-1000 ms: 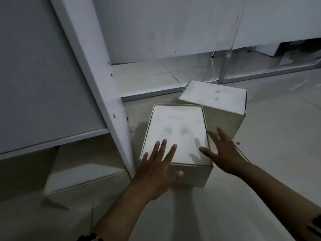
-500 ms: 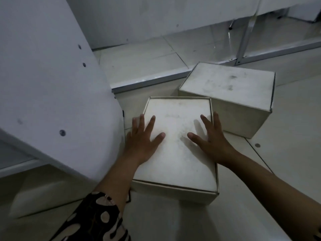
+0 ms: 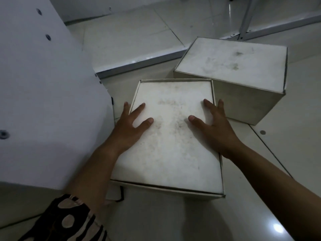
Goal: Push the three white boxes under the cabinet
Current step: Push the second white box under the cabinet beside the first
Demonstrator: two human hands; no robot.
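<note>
Hands: you had both on the lid of the near white box, one at each long side.
Left hand: fingers straight and spread; thumb and forefinger lay flat on the lid, the outer fingers reached past the left edge of the box. Nothing was gripped.
Right hand: fingers straight and spread likewise; thumb and forefinger on the lid, the outer fingers over the right edge. Nothing was gripped.
Near white box: it stood on the floor, lid closed and smudged grey in the middle. Its left side sat just beside the lower corner of the cabinet; it was not under the cabinet.
Far white box: it stood on the floor beyond and to the right of the near one, turned at an angle. Its near-left corner met the far-right corner of the near box; whether they truly touched, you could not tell from this view.
Third box: not identifiable in this view.
Cabinet: a white panel with small dark holes filled the left of the view, and your left forearm crossed in front of its lower edge.
Sleeve: dark with pale spots, on your left arm at the bottom of the view.
Metal floor rail: it ran across the floor behind both boxes.
</note>
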